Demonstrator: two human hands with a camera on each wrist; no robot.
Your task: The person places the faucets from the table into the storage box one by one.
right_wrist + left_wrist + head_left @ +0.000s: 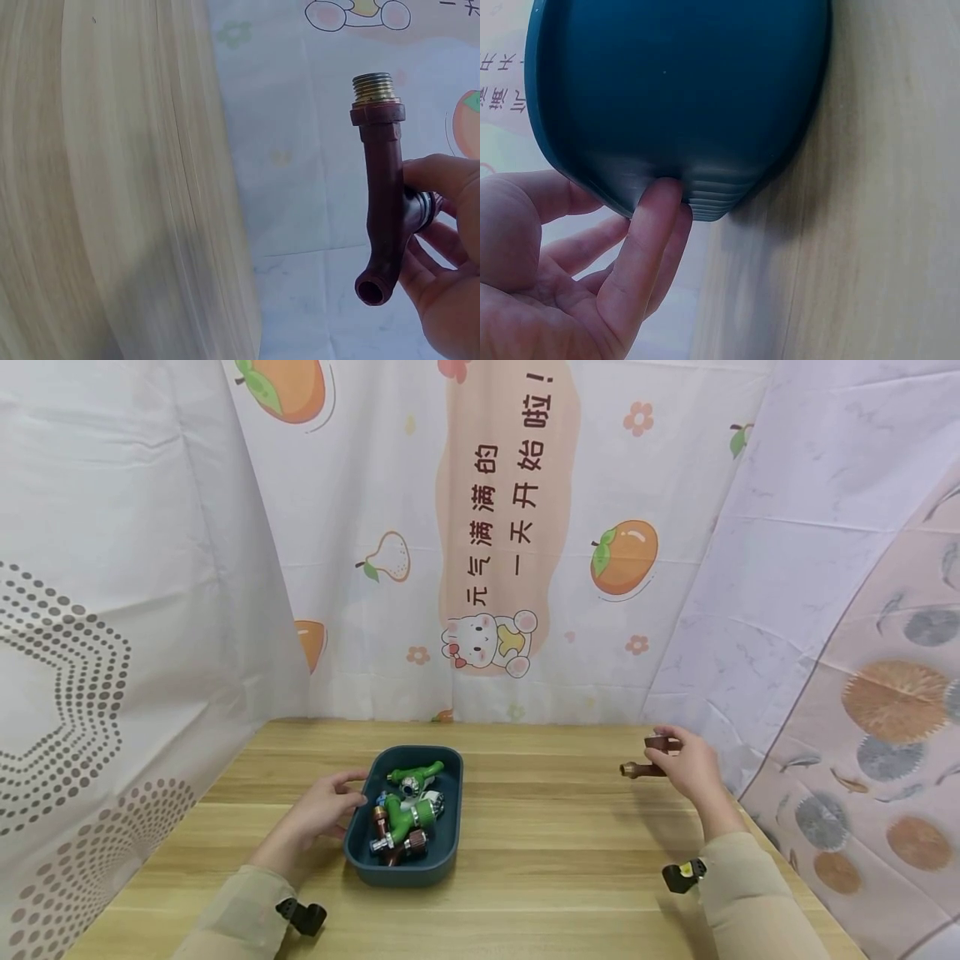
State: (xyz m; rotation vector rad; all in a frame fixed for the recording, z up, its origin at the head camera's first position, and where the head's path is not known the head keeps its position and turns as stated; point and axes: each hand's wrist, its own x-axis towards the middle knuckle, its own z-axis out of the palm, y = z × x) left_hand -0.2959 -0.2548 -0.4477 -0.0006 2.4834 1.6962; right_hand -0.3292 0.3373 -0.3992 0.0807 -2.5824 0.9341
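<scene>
My left hand holds the left side of a dark teal plastic bin, one digit over the rim and other fingers against the ridged outer wall. Inside the bin lie green faucets, brown faucet parts and chrome fittings in a jumble. At the far right, raised over the table, my right hand grips a dark brown faucet by its middle, thumb on one side and fingers behind. Its threaded brass end points up in the right wrist view, and the open spout points down.
Beneath everything is a light wood-grain table. A white printed curtain hangs along its back edge, and more patterned curtains flank the left and right sides. Each forearm wears a small black camera.
</scene>
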